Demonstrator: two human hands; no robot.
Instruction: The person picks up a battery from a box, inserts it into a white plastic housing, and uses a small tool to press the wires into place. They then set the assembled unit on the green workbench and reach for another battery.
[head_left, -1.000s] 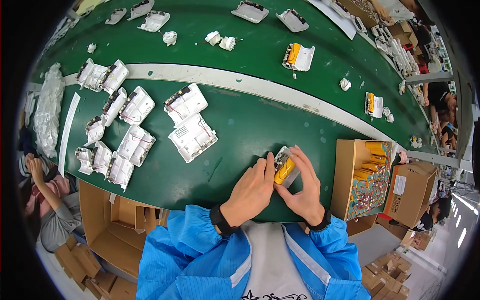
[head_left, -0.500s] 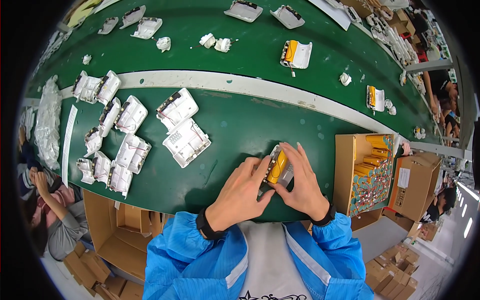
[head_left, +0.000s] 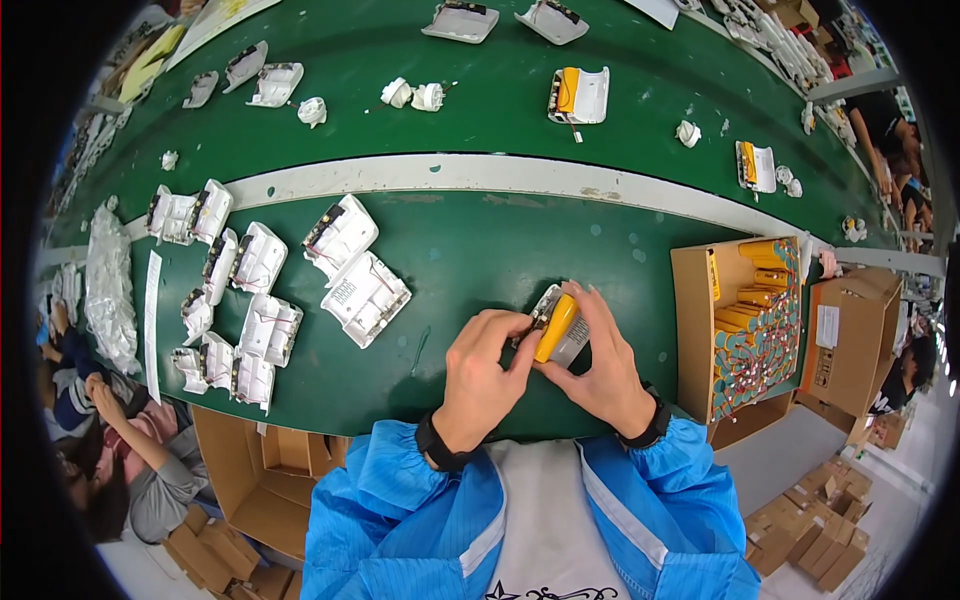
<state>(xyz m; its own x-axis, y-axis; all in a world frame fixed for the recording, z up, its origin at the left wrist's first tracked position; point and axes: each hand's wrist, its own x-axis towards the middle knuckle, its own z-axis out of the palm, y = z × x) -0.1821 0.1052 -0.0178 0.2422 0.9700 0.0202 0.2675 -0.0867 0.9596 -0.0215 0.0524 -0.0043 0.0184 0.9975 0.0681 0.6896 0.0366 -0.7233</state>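
Between my hands, close to the table's near edge, is a white plastic housing half [head_left: 571, 347] with dark circuit parts along its left side. A yellow battery pack [head_left: 556, 328] lies lengthwise in it, slightly aslant. My left hand [head_left: 482, 372] is closed on the left side, fingertips at the circuit edge and thumb near the battery's lower end. My right hand [head_left: 606, 368] grips the right side, with its fingers by the battery's upper end and its thumb below. Fingers partly cover the housing; whether the battery is fully seated I cannot tell.
Several white housing halves [head_left: 368, 298] with boards and wires lie to the left. At right stands a cardboard box [head_left: 692, 335] of yellow batteries. Beyond a pale rail [head_left: 480, 170], more housings and round white parts rest on a green surface [head_left: 450, 130]. Other people sit at both sides.
My left fingers have drawn back leftward from over the housing, uncovering more of the battery. My right hand keeps its hold. The whole view has shifted slightly.
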